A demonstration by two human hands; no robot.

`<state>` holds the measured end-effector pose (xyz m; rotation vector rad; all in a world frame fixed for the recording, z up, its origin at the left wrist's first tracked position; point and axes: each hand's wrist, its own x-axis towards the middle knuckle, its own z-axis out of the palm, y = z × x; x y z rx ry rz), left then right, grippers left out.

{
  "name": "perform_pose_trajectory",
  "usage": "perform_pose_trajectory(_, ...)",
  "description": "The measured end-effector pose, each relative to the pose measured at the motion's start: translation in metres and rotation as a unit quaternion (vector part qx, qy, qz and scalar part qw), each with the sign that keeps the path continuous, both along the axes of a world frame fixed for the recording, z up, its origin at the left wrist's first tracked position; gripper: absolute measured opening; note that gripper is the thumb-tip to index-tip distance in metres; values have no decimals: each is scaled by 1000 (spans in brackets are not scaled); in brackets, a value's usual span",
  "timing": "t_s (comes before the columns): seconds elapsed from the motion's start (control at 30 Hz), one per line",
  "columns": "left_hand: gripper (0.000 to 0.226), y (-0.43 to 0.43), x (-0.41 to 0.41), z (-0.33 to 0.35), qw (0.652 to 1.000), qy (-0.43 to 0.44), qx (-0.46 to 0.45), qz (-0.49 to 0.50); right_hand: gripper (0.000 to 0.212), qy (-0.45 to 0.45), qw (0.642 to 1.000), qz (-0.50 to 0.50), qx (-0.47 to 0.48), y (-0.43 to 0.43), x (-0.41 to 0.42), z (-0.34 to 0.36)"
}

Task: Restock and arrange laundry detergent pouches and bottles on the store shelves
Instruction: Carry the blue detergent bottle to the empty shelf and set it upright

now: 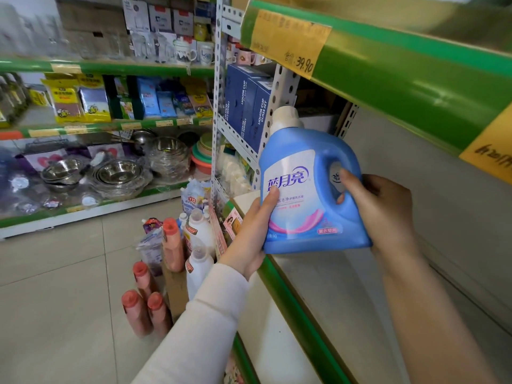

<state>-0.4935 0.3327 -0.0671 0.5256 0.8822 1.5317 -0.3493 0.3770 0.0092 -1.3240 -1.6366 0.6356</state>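
Blue detergent bottle (302, 195): rigid plastic jug, white cap (285, 117) on. Likely heavy if full. The smooth wall and glossy label are probably slippery, and it won't crush. Best hold is the moulded handle (350, 162) with support under the base.

The bottle sits between the two grips, tilted a bit, cap away from both. Its base is just over the front edge of the white shelf (332, 295); can't tell if it touches.

Left grip (249, 239) cups the lower corner, thumb pressed on the label, fingers hidden behind. Right grip (385, 206) is curled round the handle side, thumb at the handle hole.

Left forearm, in a white sleeve, reaches up from below. Right forearm is bare, wrist bent inward. Spare bottles (177, 245) stand on the floor below the left grip.
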Motion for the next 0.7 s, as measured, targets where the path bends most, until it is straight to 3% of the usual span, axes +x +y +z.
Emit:
perform_pose_trajectory(0.37,38,-64,-63,-18,976,86,-63,189,33,89,981,134,-111,-32,-83,-36)
perform_pose_trajectory(0.57,34,-147,-120,-48,945,95,-124,288,34,67,973,174,-134,-88,-156,-95)
perform_pose_trajectory(0.7,40,-215,-152,-80,915,115,-180,342,23,55,964,220,-137,-141,-204,-135)
